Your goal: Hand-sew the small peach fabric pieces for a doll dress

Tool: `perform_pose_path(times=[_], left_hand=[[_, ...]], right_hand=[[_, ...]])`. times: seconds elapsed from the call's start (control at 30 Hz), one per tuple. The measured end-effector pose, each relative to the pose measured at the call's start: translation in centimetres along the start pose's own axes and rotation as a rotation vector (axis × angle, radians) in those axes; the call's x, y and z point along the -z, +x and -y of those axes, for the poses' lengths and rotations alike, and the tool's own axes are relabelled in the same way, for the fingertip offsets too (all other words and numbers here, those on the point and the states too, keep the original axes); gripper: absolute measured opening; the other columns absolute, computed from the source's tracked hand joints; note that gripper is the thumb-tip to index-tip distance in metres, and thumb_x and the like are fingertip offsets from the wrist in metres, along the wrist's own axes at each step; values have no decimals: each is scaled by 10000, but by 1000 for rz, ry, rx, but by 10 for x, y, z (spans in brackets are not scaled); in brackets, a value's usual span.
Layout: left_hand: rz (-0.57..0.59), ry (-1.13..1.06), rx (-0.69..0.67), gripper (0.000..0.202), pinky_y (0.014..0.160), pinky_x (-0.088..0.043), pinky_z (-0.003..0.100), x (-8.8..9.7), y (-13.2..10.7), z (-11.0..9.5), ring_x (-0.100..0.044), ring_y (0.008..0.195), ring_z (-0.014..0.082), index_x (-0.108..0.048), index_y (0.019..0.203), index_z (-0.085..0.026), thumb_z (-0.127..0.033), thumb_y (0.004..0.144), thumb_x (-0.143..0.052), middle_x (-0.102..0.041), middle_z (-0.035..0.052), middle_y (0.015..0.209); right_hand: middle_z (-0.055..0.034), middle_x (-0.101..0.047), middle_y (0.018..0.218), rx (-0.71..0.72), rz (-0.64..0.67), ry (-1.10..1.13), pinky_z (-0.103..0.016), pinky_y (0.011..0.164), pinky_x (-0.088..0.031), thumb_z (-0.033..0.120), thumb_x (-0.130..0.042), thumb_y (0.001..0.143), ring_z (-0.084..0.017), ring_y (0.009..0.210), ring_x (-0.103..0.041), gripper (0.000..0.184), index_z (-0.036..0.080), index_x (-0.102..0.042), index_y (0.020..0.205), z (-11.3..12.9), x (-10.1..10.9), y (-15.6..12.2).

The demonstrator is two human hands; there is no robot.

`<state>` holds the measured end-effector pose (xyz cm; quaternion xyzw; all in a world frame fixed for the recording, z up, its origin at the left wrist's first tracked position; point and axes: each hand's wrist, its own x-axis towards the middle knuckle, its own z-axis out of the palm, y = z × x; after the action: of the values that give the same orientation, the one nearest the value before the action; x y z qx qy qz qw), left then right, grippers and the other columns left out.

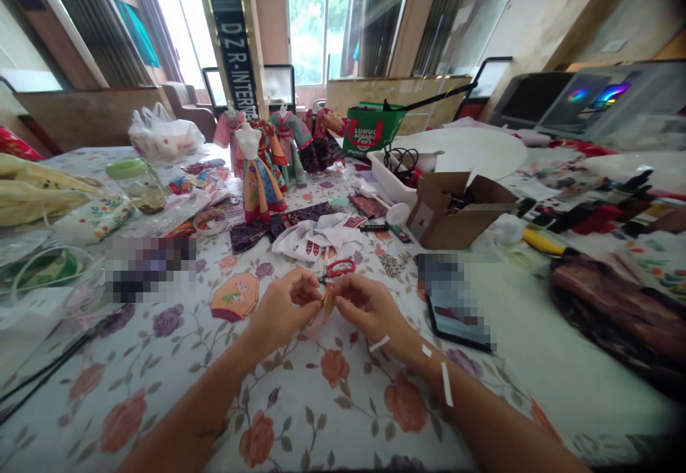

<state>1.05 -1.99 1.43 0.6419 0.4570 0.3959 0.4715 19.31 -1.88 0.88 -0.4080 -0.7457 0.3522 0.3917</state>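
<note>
My left hand [286, 305] and my right hand [369, 305] meet above the flowered tablecloth, thumbs and fingertips pinched on a small peach-orange piece of fabric [326, 305]. Pale, sheer material hangs below the fingers. Just behind them lie scissors with red handles [341, 267], their blades partly hidden. An orange embroidered fabric piece [234, 296] with cut corners lies left of my left hand. White strips of tape [446, 384] stick to my right wrist and forearm.
Small doll dresses on stands [257, 173] rise at the back centre. A cardboard box [461, 208], a white bin [394, 176] and a green bag [375, 128] stand right of them. A phone or tablet [455, 305] lies at right, a lidded jar [138, 183] stands at left.
</note>
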Motion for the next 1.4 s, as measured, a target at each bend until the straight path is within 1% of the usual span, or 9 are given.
perform_pose_path(times=[0.17, 0.3, 0.77, 0.9, 1.0, 1.07, 1.17, 1.27, 1.4], left_hand=[[67, -45, 32, 257, 641, -497, 257, 4, 1, 3, -638, 681, 146, -507, 903, -199, -154, 695, -651, -667, -5, 739], [93, -75, 56, 265, 597, -498, 257, 5, 0, 3, -646, 642, 152, -496, 923, -203, -182, 709, -650, -681, 0, 732], [31, -69, 67, 270, 589, -480, 232, 5, -3, -6, -615, 636, 135, -510, 888, -199, -155, 667, -659, -655, -15, 684], [9, -18, 18, 242, 635, -492, 245, 5, -4, -8, -634, 679, 148, -514, 879, -202, -170, 687, -657, -655, -7, 711], [-63, 102, -77, 201, 628, -487, 241, 5, -5, -6, -630, 650, 143, -520, 892, -212, -191, 729, -637, -655, -12, 705], [-96, 221, -153, 165, 623, -474, 242, 4, -5, -4, -626, 631, 140, -529, 898, -218, -196, 759, -615, -666, -14, 700], [-83, 390, -231, 166, 651, -459, 256, 4, -6, -2, -638, 671, 157, -546, 914, -230, -165, 770, -598, -691, -12, 724], [-42, 488, -253, 198, 672, -451, 269, 3, -6, 0, -651, 733, 181, -562, 939, -242, -149, 767, -594, -703, -4, 769], [-5, 520, -238, 211, 690, -453, 274, 2, -6, 1, -656, 762, 187, -566, 953, -245, -146, 768, -590, -712, 2, 802]], right_hand=[[-98, -636, 951, 360, 49, -134, -330, 802, -488, 182, -526, 870, -195, 899, -584, 164, 185, -659, 966, 3, 10, 6], [-103, -652, 980, 438, 54, -154, -347, 842, -486, 223, -484, 922, -200, 947, -593, 187, 203, -664, 967, -3, 9, 8], [-78, -661, 861, 324, 71, -52, -334, 779, -495, 300, -541, 907, -196, 855, -606, 162, 195, -664, 897, -9, 5, 8], [-87, -638, 898, 281, -22, -86, -329, 772, -499, 308, -588, 871, -199, 860, -602, 151, 194, -684, 896, -2, 5, 7], [-84, -628, 901, 207, -85, -108, -280, 642, -495, 289, -587, 860, -159, 718, -584, 155, 185, -691, 909, 3, 5, 5], [-46, -616, 774, 130, -50, -95, -240, 524, -454, 283, -575, 862, -120, 573, -532, 165, 177, -685, 923, 4, 4, 2], [18, -564, 621, -24, 107, 10, -201, 420, -406, 290, -530, 887, -91, 444, -485, 226, 185, -645, 1051, 2, 2, -1], [2, -625, 693, -71, 207, 88, -197, 428, -437, 271, -496, 898, -92, 453, -518, 267, 197, -610, 1127, -2, 0, -2], [-30, -666, 787, -1, 194, 46, -218, 529, -488, 235, -514, 878, -128, 599, -593, 205, 192, -656, 1019, -5, 0, -1]])
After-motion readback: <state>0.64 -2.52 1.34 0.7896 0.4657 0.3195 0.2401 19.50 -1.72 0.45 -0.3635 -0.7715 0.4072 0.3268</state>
